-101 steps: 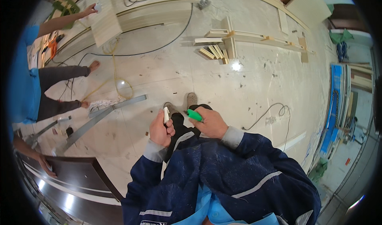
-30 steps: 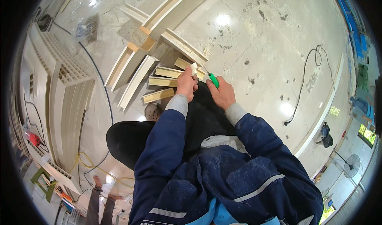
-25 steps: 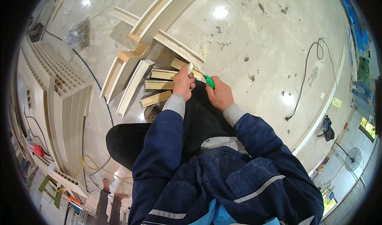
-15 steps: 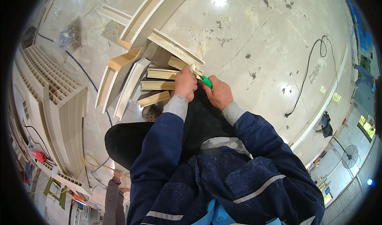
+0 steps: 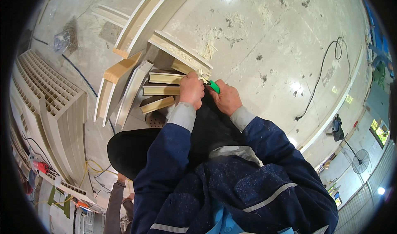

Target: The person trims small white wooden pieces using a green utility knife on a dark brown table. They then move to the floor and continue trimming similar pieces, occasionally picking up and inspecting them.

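My left hand (image 5: 191, 90) is closed around a small cream-coloured profile piece (image 5: 202, 73), whose end sticks out above the fingers. Closed too, my right hand (image 5: 226, 99) grips a green-handled tool (image 5: 214, 86), its dark tip pointing at the piece; the tip's exact shape is too small to make out. Both hands are close together over my dark trousers. Just left of them lie several short cream channel offcuts (image 5: 162, 91), fanned out on the floor. A longer channel piece (image 5: 178, 48) with shavings in it lies beyond my left hand.
Long cream profiles (image 5: 140, 23) and an angled piece (image 5: 108, 93) lie to the left. Stacked grid-ended panels (image 5: 58, 97) stand farther left, beside a dark cable (image 5: 84, 77). Shavings (image 5: 209, 48) litter the floor. A black cord (image 5: 320, 85) and a fan (image 5: 360, 161) are at right. Another person's leg (image 5: 113, 209) shows lower left.
Both hands keep their grip in nearly the same place. The view has shifted slightly, so the profiles at left appear a little farther left.
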The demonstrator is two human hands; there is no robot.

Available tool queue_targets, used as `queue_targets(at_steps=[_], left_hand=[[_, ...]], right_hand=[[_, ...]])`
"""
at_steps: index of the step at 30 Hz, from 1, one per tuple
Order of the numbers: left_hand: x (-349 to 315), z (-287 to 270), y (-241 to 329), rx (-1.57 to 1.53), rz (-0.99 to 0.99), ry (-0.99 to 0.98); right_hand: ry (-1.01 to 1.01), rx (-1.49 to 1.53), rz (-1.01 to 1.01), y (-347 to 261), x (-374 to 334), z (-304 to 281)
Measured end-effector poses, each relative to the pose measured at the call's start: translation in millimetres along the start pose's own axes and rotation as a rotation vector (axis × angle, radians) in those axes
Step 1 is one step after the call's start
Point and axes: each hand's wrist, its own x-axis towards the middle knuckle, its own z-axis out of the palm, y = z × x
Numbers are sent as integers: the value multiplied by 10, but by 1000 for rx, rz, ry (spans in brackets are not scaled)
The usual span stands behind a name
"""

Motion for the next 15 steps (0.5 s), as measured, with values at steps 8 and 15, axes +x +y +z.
queue_targets(at_steps=[8,15], left_hand=[[-3,21,15,34,-15,35],[-15,-55,-19,84,30,-19]], right_hand=[[-42,-82,92,-25,105,71],[-33,50,114,-80,27,-8]])
